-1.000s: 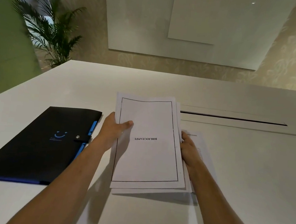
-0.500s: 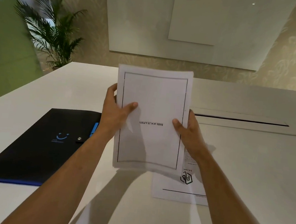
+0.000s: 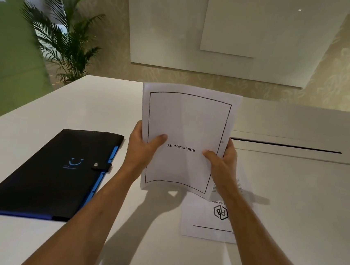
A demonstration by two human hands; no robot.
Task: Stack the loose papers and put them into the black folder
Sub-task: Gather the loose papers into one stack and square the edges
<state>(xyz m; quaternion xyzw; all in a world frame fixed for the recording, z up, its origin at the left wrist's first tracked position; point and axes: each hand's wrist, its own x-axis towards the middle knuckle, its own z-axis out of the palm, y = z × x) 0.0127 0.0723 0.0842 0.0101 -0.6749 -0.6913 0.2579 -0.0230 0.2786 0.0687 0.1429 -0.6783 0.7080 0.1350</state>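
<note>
Head view. Both hands hold a small stack of papers [image 3: 185, 137] upright above the white worktop [image 3: 290, 207], lower edge clear of the surface. The left hand [image 3: 141, 148] is closed on the stack's left edge, thumb across the front sheet and fingers behind; the right hand [image 3: 222, 160] is closed on the right edge in the same manner. The front sheet carries a thin black border and the word "BIBLIOGRAPHY", seen upside down; the edges of further sheets show behind it at the top and right, and the stack bows slightly.

One loose sheet [image 3: 208, 223], printed with a hexagonal logo and a ruled line, lies flat on the worktop under the right forearm, apart from the held stack.

The black folder [image 3: 46, 175] lies flat on the worktop to the left of the left arm, closed, its strap [image 3: 102, 167] fastened by a metal snap. Blue tabs [image 3: 111, 158] project along its right edge; its contents cannot be seen.

A potted palm [image 3: 65, 36] stands beyond the worktop's far left corner.
</note>
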